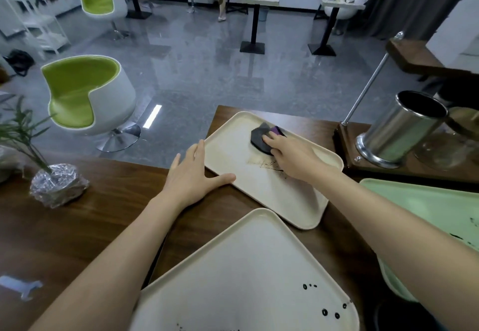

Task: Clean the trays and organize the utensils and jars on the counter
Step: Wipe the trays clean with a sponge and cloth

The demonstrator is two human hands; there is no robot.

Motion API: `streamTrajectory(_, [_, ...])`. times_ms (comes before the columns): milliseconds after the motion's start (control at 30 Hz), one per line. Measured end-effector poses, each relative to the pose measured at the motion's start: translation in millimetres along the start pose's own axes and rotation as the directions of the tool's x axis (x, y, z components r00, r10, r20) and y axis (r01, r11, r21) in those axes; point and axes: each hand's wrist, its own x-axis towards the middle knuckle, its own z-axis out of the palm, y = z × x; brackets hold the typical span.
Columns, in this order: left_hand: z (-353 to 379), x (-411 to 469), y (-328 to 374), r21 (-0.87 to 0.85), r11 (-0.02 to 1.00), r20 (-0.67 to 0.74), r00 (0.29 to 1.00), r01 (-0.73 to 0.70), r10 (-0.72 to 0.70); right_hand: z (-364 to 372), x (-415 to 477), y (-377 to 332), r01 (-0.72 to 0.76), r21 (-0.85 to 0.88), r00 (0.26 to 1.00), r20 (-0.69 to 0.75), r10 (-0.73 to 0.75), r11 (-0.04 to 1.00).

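Now bracing the beige tray (pixel 280 201), probably light, stiff and slippery, at its rim with spread left hand (pixel 191 180); pressing soft dark cloth (pixel 259 137) down with right hand (pixel 290 156).

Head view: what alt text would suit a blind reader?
A person's right hand presses a dark cloth onto a stained beige tray on a counter, while the left hand touches its edge. A second beige tray and a green tray lie nearby.
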Motion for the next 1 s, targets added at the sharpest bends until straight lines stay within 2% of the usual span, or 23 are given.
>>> streamTrajectory(100, [-2, 0, 1, -0.003, 1.0, 0.009, 1.0, -0.012, 0.012, 3, -13, -31, 0.012, 0.073, 0.999, 0.032, -0.014, 0.997])
streamTrajectory(200, [-4, -1, 2, -0.015, 1.0, 0.022, 1.0, -0.012, 0.013, 10, -26, -59, 0.166, 0.079, 0.985, 0.027, -0.168, 0.983])
streamTrajectory(333, [-6, -1, 2, -0.013, 1.0, 0.045, 0.999, 0.0, 0.001, 4, -68, -47, 0.19, 0.111, 0.977, 0.079, -0.2, 0.975])
streamTrajectory(400, [-6, 0, 2, -0.017, 1.0, 0.057, 0.998, 0.009, -0.008, 0, -85, -33, 0.156, 0.084, 0.982, 0.097, -0.164, 0.984])
streamTrajectory(467, [-6, 1, 2, -0.028, 1.0, 0.063, 0.998, 0.011, -0.01, -4, -83, -14, 0.06, 0.04, 0.994, 0.087, -0.063, 0.997])
streamTrajectory(567, [-7, 0, 2, -0.044, 0.999, 0.068, 0.998, 0.012, -0.009, -6, -58, 16, -0.099, -0.019, 0.995, -0.006, 0.099, 0.995])
streamTrajectory(633, [-6, 0, 2, -0.044, 0.999, 0.065, 0.998, 0.012, -0.009, -4, -48, 21, -0.146, -0.088, 0.989, -0.046, 0.142, 0.985])
streamTrajectory(733, [-4, 2, 0, -0.027, 1.0, 0.059, 0.998, -0.001, 0.003, 5, -53, 5, -0.192, -0.059, 0.981, -0.033, 0.19, 0.98])
streamTrajectory(867, [-2, 3, 0, -0.034, 0.999, 0.058, 0.998, -0.004, 0.006, 14, -68, -36, -0.065, 0.019, 0.998, -0.02, 0.065, 0.998])
streamTrajectory(1000, [-5, 3, 1, -0.016, 1.0, 0.087, 0.996, 0.001, 0.0, 8, -94, -48, 0.075, 0.073, 0.996, 0.032, -0.078, 0.995])
